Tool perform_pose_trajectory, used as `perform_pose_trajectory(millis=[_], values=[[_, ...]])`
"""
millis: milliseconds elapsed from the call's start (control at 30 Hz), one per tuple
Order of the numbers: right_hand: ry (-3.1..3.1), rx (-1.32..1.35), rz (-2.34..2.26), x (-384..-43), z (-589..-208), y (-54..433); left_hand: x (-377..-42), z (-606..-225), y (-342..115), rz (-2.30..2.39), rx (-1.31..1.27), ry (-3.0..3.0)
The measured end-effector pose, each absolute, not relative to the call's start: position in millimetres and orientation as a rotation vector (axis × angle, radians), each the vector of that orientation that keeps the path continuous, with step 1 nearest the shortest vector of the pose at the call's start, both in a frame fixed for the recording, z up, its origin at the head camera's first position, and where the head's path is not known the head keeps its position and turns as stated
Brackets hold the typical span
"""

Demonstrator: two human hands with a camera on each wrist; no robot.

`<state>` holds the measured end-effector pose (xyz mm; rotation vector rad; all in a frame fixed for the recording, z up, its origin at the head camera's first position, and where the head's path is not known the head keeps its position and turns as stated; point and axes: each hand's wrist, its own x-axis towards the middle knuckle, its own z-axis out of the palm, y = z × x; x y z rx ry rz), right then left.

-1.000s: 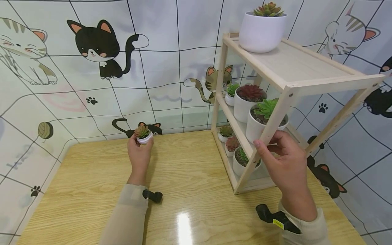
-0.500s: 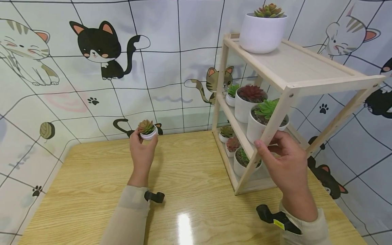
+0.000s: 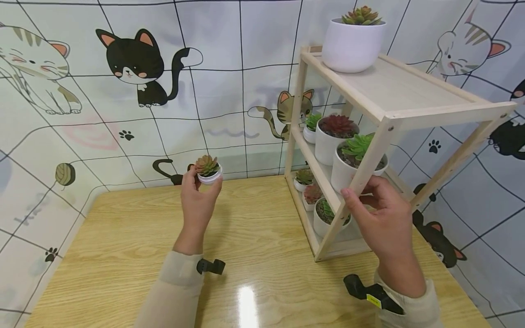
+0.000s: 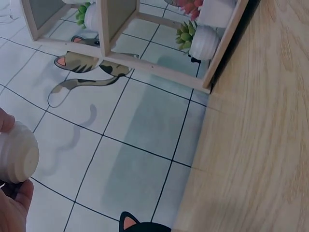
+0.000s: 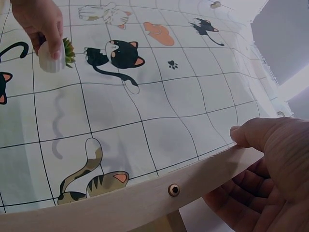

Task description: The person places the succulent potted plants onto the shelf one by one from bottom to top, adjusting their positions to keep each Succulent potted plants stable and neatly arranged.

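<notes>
My left hand (image 3: 198,207) pinches a small potted succulent (image 3: 210,176) between thumb and fingers, lifted above the far part of the table. It has a white ribbed pot and green-brown, red-tinged leaves. In the left wrist view the base of that pot (image 4: 21,153) shows at the left edge. My right hand (image 3: 381,218) grips the front upright of a pale wooden shelf rack (image 3: 422,89), thumb on the near side and fingers curled behind. The right wrist view shows the thumb and fingers of the right hand (image 5: 285,169) around the wooden bar (image 5: 145,195).
On the rack's top stands a large white pot (image 3: 353,45) with a succulent. The middle shelf bears a red succulent (image 3: 337,125), a green one (image 3: 357,146) and a smaller green one (image 3: 313,122). Several small pots fill the bottom shelf. A cat-printed wall covering (image 3: 221,100) stands behind the table (image 3: 254,228).
My left hand has moved right and slightly up with the small potted succulent, toward the rack. The right hand stays on the upright.
</notes>
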<state>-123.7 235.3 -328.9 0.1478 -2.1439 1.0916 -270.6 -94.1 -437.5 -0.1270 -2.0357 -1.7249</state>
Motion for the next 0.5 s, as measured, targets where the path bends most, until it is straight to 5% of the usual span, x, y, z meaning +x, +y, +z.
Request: perform_pose_trajectory(millis=[500], values=[[-2.13,0.167,1.108,-123.9,-328.9,236.5,-252.6,-421.3,-74.6,-1.774,-0.27,-2.036]])
